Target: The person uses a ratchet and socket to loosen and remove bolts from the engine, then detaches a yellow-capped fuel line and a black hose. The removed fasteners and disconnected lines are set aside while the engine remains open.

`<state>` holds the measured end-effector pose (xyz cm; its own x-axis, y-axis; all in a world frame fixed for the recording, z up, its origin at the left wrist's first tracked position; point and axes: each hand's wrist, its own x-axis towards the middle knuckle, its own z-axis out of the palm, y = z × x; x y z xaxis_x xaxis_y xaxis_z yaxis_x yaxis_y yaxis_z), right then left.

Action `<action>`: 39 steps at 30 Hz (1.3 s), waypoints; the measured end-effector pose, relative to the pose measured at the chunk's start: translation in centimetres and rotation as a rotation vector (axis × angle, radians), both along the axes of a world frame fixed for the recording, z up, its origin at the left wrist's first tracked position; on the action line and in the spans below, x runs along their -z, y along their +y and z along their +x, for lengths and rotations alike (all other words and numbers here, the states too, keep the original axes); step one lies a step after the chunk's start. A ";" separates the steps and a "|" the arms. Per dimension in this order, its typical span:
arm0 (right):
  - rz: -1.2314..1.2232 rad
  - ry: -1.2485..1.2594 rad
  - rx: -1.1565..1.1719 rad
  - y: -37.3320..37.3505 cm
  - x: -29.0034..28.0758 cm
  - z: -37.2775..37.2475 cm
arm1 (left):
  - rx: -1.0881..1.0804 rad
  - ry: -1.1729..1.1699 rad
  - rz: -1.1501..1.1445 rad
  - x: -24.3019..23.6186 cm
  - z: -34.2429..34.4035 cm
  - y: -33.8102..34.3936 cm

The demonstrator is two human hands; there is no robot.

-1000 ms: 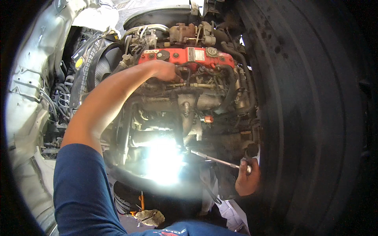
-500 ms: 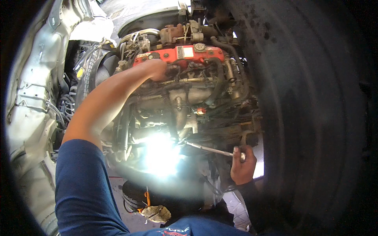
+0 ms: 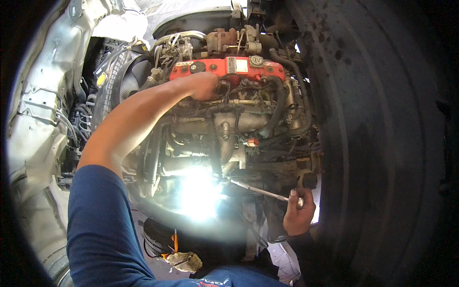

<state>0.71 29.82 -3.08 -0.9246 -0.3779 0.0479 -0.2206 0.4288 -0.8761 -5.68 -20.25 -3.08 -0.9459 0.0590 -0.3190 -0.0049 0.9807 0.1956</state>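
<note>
Swung lower, ratchet handle (image 3: 264, 191) sits in right-hand fingers (image 3: 292, 195)

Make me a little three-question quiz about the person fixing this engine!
1. True or false: the right hand grips the end of a long metal ratchet wrench.
2. What colour is the valve cover beside the left hand?
3. Where does the bright glare sit? A) above the engine B) low on the engine, near the wrench's far tip

Key: 1 true; 2 red; 3 B
</note>
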 end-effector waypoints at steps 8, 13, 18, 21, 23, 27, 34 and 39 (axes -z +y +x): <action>0.021 0.041 0.013 -0.4 0.0 0.2 | 0.030 -0.042 0.054 -3.5 -0.8 -0.1; 0.038 -0.011 0.037 -0.4 -0.3 0.4 | -0.107 0.017 0.000 -3.5 0.4 0.6; 0.042 -0.031 0.040 -0.5 -0.4 0.4 | -0.313 0.060 -0.140 -2.4 1.7 1.7; 0.037 0.003 0.041 -0.7 -0.3 0.4 | -0.307 -0.031 -0.294 -2.6 0.1 2.7; -0.006 -0.002 0.027 -0.8 -0.3 0.4 | -0.173 -0.154 -0.498 -3.0 -2.1 3.4; 0.018 -0.023 0.035 -0.6 -0.5 0.3 | 0.139 -0.331 -0.760 -2.9 -4.7 4.6; -0.027 -0.009 0.002 -0.1 -0.1 0.0 | -0.074 -0.502 -0.685 -2.7 -3.9 5.4; -0.016 -0.059 -0.019 0.3 0.3 -0.3 | -0.127 -0.646 -0.733 1.2 -5.5 3.3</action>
<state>0.44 30.10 -3.42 -0.9186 -0.3951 -0.0001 -0.1767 0.4111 -0.8943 -11.13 -16.95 -4.32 -0.5622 -0.4502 -0.6937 -0.0105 0.8426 -0.5384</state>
